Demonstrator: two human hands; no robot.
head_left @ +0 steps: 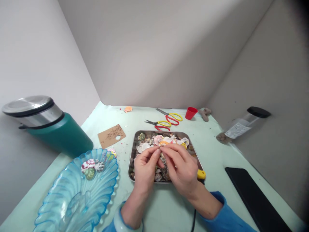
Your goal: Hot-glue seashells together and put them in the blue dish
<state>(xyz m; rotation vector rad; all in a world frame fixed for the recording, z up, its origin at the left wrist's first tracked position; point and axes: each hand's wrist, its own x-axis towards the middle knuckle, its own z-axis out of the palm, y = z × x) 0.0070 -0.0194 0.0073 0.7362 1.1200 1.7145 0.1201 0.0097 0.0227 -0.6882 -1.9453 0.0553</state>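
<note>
Both hands meet above a metal tray (130, 167) filled with seashells (158, 175). The fingers of my left hand (148, 164) are pinched together at the tips. Close against them, my right hand (182, 166) pinches too, thumb and forefinger touching the left fingertips. Whatever lies between the fingertips is too small and covered to name. Pink, white and orange shells show in the tray behind the hands. A yellow-handled tool (201, 174) pokes out by the tray's right front corner.
On the left a blue scalloped dish (103, 193) holds several painted shells (89, 167), beside a green bottle (60, 135). Behind the tray lie a brown card (108, 137), two pairs of scissors (163, 123) and a red cup (191, 112). At right are a clear jar (238, 129) and a black slab (251, 193).
</note>
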